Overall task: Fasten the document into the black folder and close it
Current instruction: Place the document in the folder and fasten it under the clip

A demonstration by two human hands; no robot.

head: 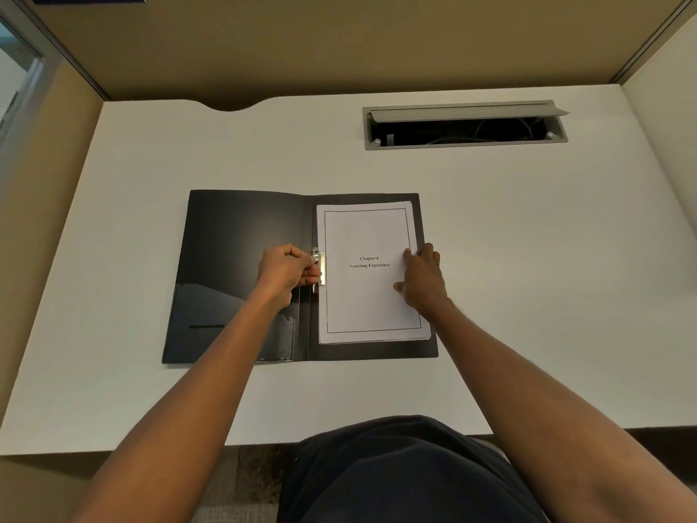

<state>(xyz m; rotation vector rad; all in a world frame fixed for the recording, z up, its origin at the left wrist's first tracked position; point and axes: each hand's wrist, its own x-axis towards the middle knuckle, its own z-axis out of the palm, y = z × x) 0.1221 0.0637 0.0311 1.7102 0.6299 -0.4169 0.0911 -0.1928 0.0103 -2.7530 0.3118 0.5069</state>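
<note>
The black folder (241, 273) lay open on the white bench (528, 258), the document (367, 296) on its right leaf. At the sheets' nine o'clock edge the left hand (286, 271) pinched the metal clamp (320, 268); at three o'clock the right hand (422, 281) pressed flat, fingers spread. The loose stack looked light and prone to sliding, best held at its edges.

An office cubicle: white desk (528, 258); tan partition panels (339, 43); open cable hatch (465, 124).
</note>
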